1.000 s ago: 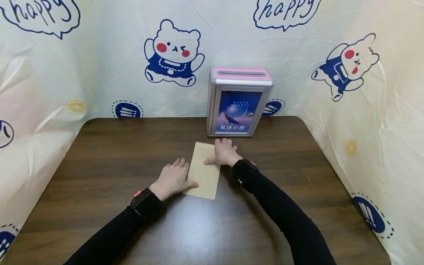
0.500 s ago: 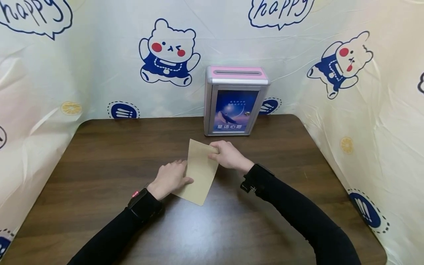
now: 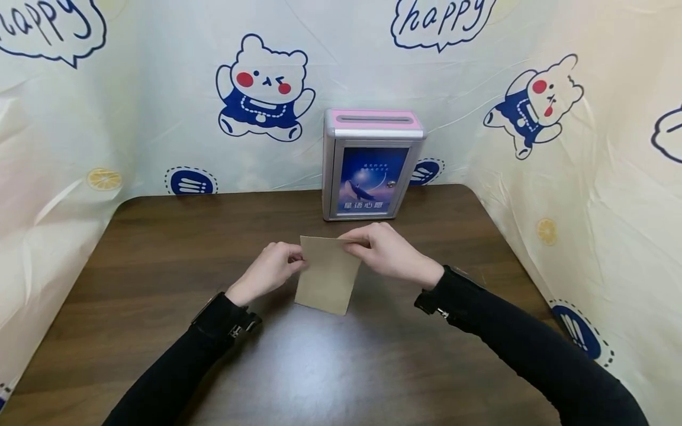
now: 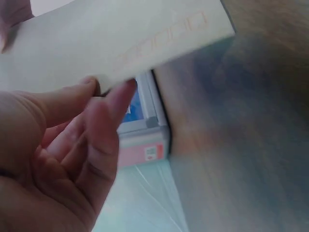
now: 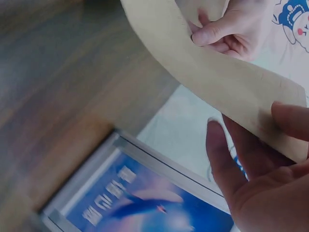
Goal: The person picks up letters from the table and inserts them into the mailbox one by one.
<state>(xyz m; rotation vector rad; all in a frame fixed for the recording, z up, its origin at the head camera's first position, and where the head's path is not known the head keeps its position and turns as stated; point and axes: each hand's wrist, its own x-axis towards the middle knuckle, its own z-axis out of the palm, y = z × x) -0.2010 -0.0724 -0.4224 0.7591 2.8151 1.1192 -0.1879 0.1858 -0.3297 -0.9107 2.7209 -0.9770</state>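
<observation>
A tan paper envelope (image 3: pixel 327 278) is raised off the wooden table, its face tilted toward the head camera. My right hand (image 3: pixel 396 254) pinches its upper right corner, thumb on one face and fingers behind, as the right wrist view shows. At the opposite edge, my left hand (image 3: pixel 266 271) pinches the envelope between thumb and forefinger. A row of faint red squares (image 4: pixel 164 41) is printed along one end of the envelope in the left wrist view. Just beyond the hands stands a silver box (image 3: pixel 373 171) with a pink slotted top and a blue whale picture on its front.
The brown wooden table (image 3: pixel 176 236) carries the box near its back edge. Behind and at both sides hangs a pale cloth (image 3: pixel 160 106) printed with bears and lettering.
From lying flat under both hands, the envelope has been lifted and tipped up. The right hand took its upper corner first; the left hand then went from resting on it to pinching its edge.
</observation>
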